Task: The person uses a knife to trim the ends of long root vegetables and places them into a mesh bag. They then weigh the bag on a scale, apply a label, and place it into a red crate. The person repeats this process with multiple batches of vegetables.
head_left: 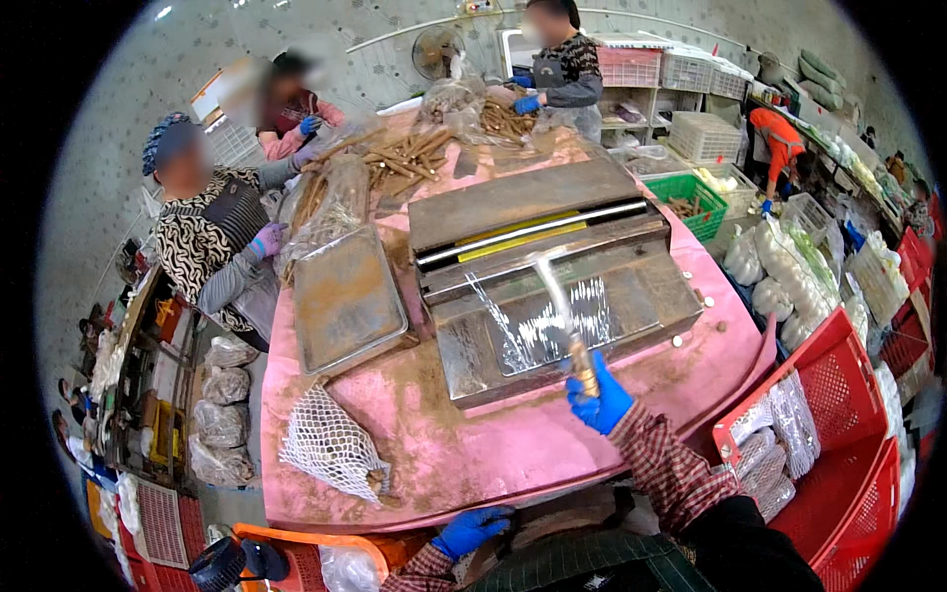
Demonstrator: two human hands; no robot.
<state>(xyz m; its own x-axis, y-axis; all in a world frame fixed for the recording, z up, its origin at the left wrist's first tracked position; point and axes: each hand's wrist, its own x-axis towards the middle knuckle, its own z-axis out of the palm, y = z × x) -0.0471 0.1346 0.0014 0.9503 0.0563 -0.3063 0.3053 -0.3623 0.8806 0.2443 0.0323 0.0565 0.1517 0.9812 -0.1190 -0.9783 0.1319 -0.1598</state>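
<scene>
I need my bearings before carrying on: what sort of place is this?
Most likely a produce-packing workshop: long brown root-like pieces lie heaped on the pink table, near what looks like a film-wrapping machine, and a red crate holds white-netted packs.

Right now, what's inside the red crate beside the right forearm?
White netted bundles lie in the red crate. Anything beneath them is covered, and I cannot tell what the netting holds.

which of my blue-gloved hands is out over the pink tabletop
Your right hand, gripping a long, blurred object; your left hand sits lower in view, by the near edge of the pink tabletop.
</scene>
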